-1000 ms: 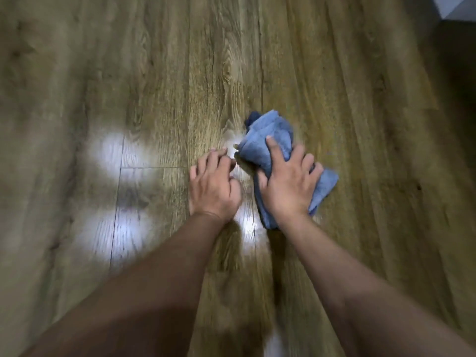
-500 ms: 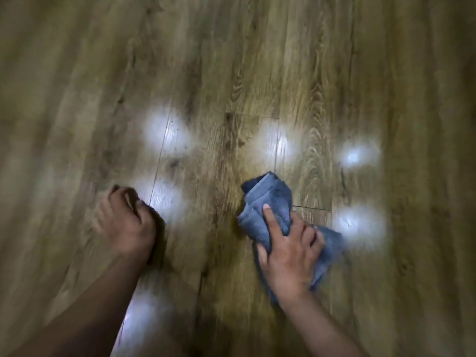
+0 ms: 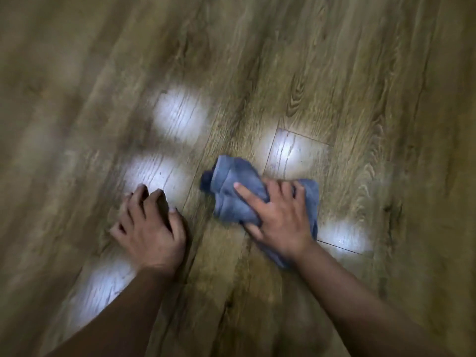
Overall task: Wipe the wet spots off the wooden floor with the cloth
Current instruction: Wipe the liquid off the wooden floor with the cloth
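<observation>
A crumpled blue cloth (image 3: 235,189) lies on the wooden floor (image 3: 334,73) near the middle of the head view. My right hand (image 3: 278,217) lies on top of it with fingers spread, pressing it down; part of the cloth sticks out beyond my fingertips and past my wrist. My left hand (image 3: 149,225) rests on the bare floor to the left of the cloth, its fingers bent with the tips on the boards, holding nothing. The picture is blurred, and I cannot tell wet spots from the bright patches on the floor.
Several bright white patches (image 3: 180,114) shine on the planks around my hands, at the upper left, beside the cloth (image 3: 293,153), at the right (image 3: 345,235) and under my left forearm (image 3: 103,287). Nothing but planks fills the rest of the view.
The view has swung and the floor seams now run slanted. My left hand has come in closer to the cloth. My right hand stays pressed on the cloth.
</observation>
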Demonstrator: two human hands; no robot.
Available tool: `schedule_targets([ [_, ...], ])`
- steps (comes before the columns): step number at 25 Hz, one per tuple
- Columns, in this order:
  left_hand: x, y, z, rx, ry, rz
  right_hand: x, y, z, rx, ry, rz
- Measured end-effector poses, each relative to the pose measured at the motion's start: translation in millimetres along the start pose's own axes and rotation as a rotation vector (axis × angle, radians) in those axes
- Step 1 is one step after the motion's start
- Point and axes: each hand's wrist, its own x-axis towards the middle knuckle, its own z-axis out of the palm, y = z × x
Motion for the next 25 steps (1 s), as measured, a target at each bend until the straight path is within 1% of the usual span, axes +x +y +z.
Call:
schedule_targets([
  [5,2,2,-2,0.034,-0.011,-0.011,129,44,3,-0.025,0.010,0.403],
  [7,4,2,-4,0.026,-0.016,-0.003,158,46,7,-0.035,0.020,0.536],
  [9,5,3,-5,0.034,-0.039,0.001,162,34,8,-0.029,0.041,0.601],
  [10,4,3,-7,0.038,-0.053,0.000,155,21,8,-0.030,0.055,0.578],
  [12,3,3,-8,0.039,-0.074,-0.001,130,-6,7,-0.024,0.077,0.455],
  [15,5,3,-8,0.052,-0.093,-0.015,89,-60,4,0.025,0.064,0.298],
  [19,6,4,-10,0.047,-0.126,-0.016,46,-120,9,0.055,0.023,0.243],
  [23,7,0,-21,-0.063,-0.195,-0.022,40,-112,6,0.060,-0.007,0.141],
  [25,14,-21,-33,-0.238,-0.239,0.067,44,-105,5,0.042,-0.020,0.129],
])
